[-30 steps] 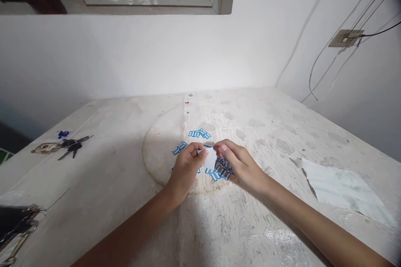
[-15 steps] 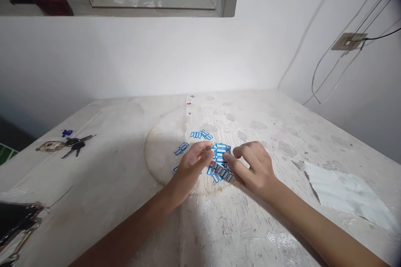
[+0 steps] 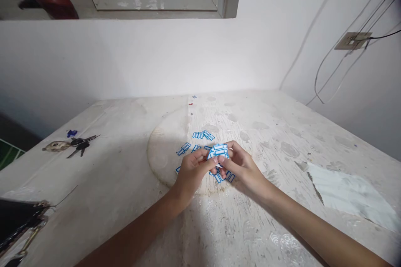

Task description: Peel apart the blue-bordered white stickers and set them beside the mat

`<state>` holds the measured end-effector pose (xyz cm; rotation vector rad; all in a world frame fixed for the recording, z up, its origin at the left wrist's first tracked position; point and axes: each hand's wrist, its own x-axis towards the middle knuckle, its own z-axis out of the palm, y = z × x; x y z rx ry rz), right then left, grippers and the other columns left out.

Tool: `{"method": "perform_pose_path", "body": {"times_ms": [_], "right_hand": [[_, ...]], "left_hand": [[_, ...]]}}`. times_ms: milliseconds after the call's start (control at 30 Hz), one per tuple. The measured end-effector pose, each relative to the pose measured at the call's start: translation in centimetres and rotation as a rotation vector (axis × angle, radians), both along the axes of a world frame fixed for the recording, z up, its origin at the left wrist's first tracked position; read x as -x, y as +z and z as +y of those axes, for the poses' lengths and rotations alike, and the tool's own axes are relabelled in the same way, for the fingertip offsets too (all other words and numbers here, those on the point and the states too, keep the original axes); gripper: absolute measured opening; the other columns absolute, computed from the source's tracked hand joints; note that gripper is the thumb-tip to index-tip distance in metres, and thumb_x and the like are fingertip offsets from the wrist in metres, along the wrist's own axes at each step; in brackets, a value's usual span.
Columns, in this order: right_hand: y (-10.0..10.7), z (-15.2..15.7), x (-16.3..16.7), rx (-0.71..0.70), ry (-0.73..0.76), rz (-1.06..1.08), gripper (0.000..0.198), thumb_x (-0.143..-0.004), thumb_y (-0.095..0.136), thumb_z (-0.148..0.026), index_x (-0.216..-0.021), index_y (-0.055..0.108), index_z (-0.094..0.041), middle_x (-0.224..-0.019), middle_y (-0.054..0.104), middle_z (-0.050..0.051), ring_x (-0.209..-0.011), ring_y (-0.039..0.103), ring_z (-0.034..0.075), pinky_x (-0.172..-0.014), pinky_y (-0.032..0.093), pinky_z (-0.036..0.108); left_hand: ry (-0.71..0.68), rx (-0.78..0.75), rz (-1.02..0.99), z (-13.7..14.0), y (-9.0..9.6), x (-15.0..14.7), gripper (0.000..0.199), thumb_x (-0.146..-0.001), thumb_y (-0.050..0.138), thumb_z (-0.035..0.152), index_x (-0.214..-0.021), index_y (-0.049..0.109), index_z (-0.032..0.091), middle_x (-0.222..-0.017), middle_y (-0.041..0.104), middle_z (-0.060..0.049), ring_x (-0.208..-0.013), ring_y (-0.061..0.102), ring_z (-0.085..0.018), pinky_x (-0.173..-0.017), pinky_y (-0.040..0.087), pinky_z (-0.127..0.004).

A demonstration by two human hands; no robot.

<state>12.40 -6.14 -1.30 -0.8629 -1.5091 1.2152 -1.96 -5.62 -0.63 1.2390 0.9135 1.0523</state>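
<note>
My left hand and my right hand meet above the middle of the table. Between them they pinch a bunch of blue-bordered white labels, thumbs on the near side and the other fingers partly hidden behind. More blue-bordered labels lie loose on the table just beyond the hands. A small overlapping group sits to the left of these, and others show beneath my right hand. My hands cover part of the scattered labels.
The pale table runs back to a white wall. Keys with a fob and a small blue object lie at the left. A black item is at the lower left, a whitish sheet at the right. Cables hang from a wall socket.
My right hand has moved left and its fingers have closed on the bunch of labels beside my left hand. The bunch now appears tilted up between both hands. The view has shifted slightly.
</note>
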Motion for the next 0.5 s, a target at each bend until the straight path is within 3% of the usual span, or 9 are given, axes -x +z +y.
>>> {"method": "perform_pose_path", "body": {"times_ms": [200,367,500], "right_hand": [[-0.2,0.7,-0.2,0.228,-0.029,0.156,0.030,-0.079,0.061,-0.042,-0.070,0.045,-0.017,-0.049,0.053,-0.002,-0.041,0.048,0.010,-0.043,0.039,0.023],[-0.5,2.7,-1.8,0.233,-0.242,0.189,0.027,-0.083,0.058,-0.035,-0.069,0.045,-0.016,-0.047,0.046,-0.006,-0.040,0.041,0.006,-0.041,0.032,0.018],[-1.4,4.4,-3.5,0.248,-0.345,0.108,0.029,-0.090,0.052,-0.031,-0.067,0.047,-0.014,-0.051,0.043,-0.007,-0.040,0.040,0.005,-0.041,0.034,0.017]], "left_hand": [[0.033,0.008,0.010,0.4,-0.4,-0.1,0.031,-0.077,0.058,0.043,-0.066,0.057,0.013,-0.059,0.055,-0.002,-0.055,0.054,-0.014,-0.057,0.044,-0.027],[0.233,-0.030,0.023,1.7,0.5,1.4,0.027,-0.078,0.053,0.042,-0.075,0.057,0.015,-0.072,0.055,-0.001,-0.054,0.053,-0.010,-0.055,0.044,-0.024],[0.321,-0.080,0.050,2.8,0.5,2.7,0.022,-0.079,0.047,0.036,-0.073,0.054,0.016,-0.066,0.053,0.001,-0.054,0.051,-0.010,-0.054,0.043,-0.023]]}}
